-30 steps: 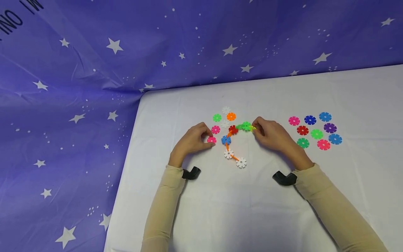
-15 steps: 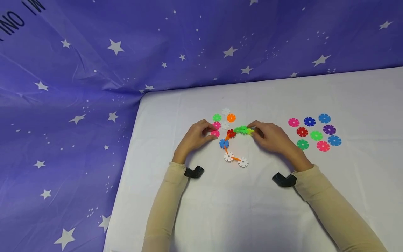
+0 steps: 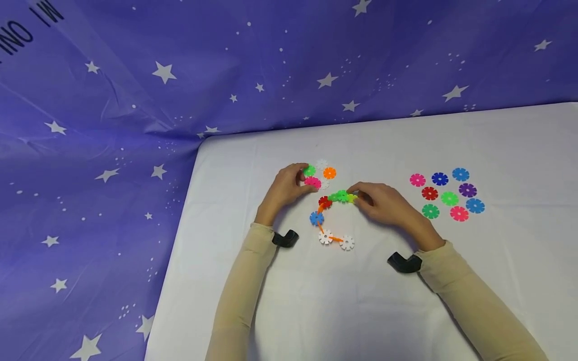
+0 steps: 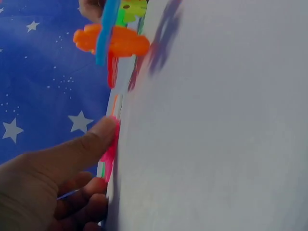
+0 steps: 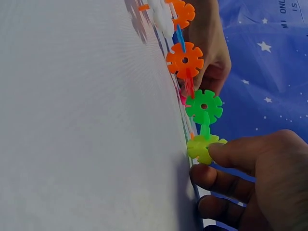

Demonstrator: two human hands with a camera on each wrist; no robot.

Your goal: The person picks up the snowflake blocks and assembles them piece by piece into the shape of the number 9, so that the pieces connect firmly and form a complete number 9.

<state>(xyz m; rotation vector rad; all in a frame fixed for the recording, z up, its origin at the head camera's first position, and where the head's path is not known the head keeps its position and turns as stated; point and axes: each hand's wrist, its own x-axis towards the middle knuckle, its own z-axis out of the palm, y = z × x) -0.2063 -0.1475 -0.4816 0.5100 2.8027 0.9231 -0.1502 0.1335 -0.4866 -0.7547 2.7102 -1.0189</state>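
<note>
A curved chain of interlocking snowflake discs (image 3: 317,218) runs from white at the near end through orange, blue, red and green to yellow. My right hand (image 3: 381,201) pinches the yellow disc (image 5: 198,147) at the chain's far-right end between thumb and fingers. Left of the chain, my left hand (image 3: 285,186) has thumb and forefinger curled round two pink discs (image 3: 312,182), which overlap each other in the head view. In the left wrist view the thumb lies on the edge of a pink disc (image 4: 110,151). A green disc (image 3: 309,171) sits by the left forefinger.
Loose white (image 3: 322,164) and orange discs (image 3: 329,173) lie beyond the left hand. To the right, several mixed-colour discs (image 3: 449,199) lie in a spread group. A white cloth (image 3: 343,311) covers the table, and a purple starry drape (image 3: 253,55) rises behind.
My left hand has moved forward and right, bringing the near pink disc up against the other one. My right hand has drawn the chain's yellow end left and nearer.
</note>
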